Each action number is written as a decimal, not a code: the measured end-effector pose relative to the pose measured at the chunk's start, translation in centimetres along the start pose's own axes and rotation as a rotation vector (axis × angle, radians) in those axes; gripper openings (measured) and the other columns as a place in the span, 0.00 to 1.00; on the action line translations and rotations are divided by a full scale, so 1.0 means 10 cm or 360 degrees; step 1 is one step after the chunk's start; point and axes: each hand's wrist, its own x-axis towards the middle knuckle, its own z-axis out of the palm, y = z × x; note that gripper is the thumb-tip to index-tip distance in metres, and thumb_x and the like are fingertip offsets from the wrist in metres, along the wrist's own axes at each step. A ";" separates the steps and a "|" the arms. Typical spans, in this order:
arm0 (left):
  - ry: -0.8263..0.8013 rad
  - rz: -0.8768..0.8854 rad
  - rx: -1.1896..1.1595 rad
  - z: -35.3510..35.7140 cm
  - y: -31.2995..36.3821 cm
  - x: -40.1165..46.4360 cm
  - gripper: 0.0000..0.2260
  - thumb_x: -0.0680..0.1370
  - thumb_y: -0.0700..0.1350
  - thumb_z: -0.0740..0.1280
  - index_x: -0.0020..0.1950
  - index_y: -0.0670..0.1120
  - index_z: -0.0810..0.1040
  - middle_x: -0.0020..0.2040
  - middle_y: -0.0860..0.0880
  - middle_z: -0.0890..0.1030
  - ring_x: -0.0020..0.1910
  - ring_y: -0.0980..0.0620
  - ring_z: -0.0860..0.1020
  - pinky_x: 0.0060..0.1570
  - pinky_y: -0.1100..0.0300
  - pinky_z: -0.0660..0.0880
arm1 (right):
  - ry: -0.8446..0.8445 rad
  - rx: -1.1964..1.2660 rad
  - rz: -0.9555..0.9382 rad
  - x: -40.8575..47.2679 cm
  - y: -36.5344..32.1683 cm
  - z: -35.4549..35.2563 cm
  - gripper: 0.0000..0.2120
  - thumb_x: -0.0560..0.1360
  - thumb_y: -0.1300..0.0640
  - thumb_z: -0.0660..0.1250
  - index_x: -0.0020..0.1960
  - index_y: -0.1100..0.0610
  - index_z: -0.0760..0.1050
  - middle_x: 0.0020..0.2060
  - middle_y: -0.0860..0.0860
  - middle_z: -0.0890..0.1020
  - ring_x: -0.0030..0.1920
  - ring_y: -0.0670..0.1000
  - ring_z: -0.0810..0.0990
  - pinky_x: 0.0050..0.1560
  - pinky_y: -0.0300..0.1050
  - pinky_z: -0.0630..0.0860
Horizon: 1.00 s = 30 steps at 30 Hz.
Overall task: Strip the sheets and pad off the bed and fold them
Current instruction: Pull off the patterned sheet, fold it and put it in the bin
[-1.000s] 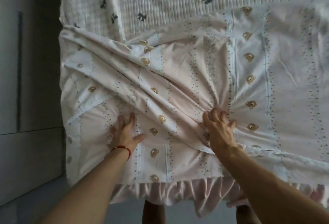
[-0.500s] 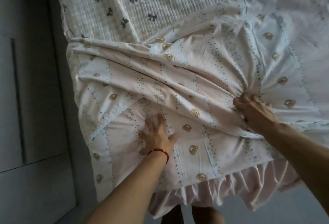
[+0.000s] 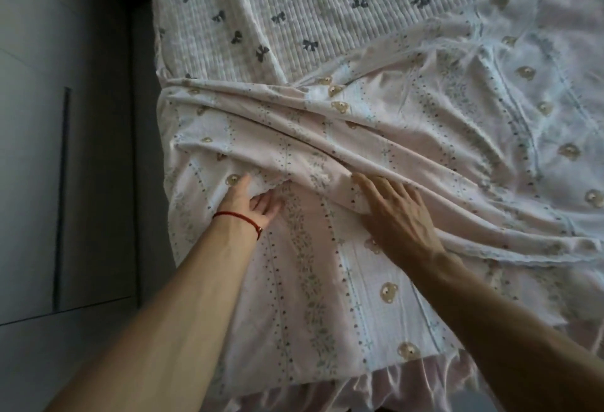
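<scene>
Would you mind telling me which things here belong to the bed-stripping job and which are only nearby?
Job:
- sheet, pink with bears, bunched in folds
- pad, quilted with bows, uncovered at the far end
- left hand, in a fold
- right hand, flat on the sheet

Nearby:
- frill
- cupboard
- red string on the left wrist

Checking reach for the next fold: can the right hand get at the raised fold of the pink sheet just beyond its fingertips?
Probably yes. The right hand lies flat on the pink sheet, fingertips at the raised fold, nothing between. The left hand is off to the side, fingers tucked under that fold.
</scene>
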 end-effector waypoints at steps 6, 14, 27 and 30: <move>-0.0042 0.0091 -0.0078 0.05 0.23 -0.03 0.03 0.82 0.40 0.64 0.49 0.42 0.74 0.49 0.42 0.77 0.50 0.44 0.76 0.62 0.43 0.72 | 0.0102 0.0580 0.0566 0.59 0.29 -0.24 0.09 0.79 0.51 0.70 0.46 0.55 0.83 0.37 0.54 0.83 0.42 0.59 0.82 0.37 0.45 0.69; -0.0092 0.0185 -0.0235 -0.11 -0.02 -0.23 0.04 0.82 0.44 0.66 0.49 0.45 0.79 0.37 0.47 0.86 0.46 0.50 0.82 0.50 0.54 0.79 | 0.0512 0.0618 0.0573 -0.15 -0.25 -0.20 0.04 0.80 0.54 0.67 0.49 0.53 0.79 0.46 0.49 0.83 0.46 0.52 0.81 0.47 0.47 0.76; 0.0015 0.0298 -0.0373 -1.34 -0.11 -0.60 0.15 0.82 0.51 0.64 0.68 0.52 0.78 0.58 0.48 0.85 0.58 0.49 0.82 0.41 0.50 0.84 | 0.0236 0.2824 0.2088 -0.47 -0.64 0.21 0.24 0.73 0.48 0.77 0.61 0.62 0.77 0.55 0.57 0.83 0.47 0.54 0.86 0.41 0.44 0.83; -0.0102 0.0260 -0.0470 -1.49 -0.07 -0.77 0.25 0.70 0.46 0.74 0.68 0.51 0.79 0.61 0.46 0.84 0.61 0.45 0.81 0.54 0.46 0.81 | 0.0374 0.2826 0.2185 -0.58 -0.62 0.07 0.19 0.74 0.55 0.76 0.59 0.64 0.77 0.53 0.59 0.83 0.44 0.53 0.85 0.32 0.41 0.82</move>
